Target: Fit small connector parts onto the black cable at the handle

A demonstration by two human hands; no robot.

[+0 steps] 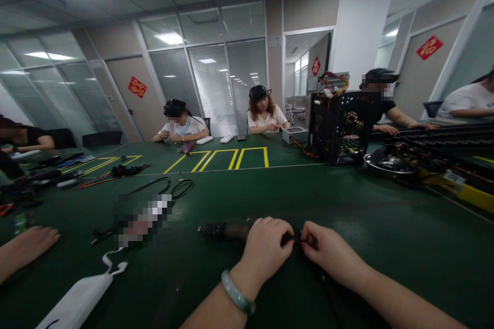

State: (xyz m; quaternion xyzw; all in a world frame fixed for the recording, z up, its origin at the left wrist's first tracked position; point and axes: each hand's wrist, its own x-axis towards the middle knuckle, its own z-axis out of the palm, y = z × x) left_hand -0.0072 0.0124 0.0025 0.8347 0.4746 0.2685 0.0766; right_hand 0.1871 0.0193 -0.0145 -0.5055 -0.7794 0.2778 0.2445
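Note:
A dark electric screwdriver [227, 232] lies on the green table in front of me, its narrow tip pointing left. My left hand [269, 241], with a pale green bangle [236, 292] on the wrist, is closed over the rear end of its body. Close beside it, my right hand [328, 249] is closed, fingertips pinched on a small black piece [297, 235] at that rear end. This is possibly the cord's plug, but the fingers cover most of it. Below the right hand, a dark cord [324, 280] runs down toward the table's near edge.
A white power bank [79, 300] with a strap lies at lower left, near another person's hand [33, 247]. Black cables [181, 187] and loose wires [119, 172] spread behind it. Right of centre stand a black computer case [339, 128] and a metal bowl [389, 164]. Several people sit around the table.

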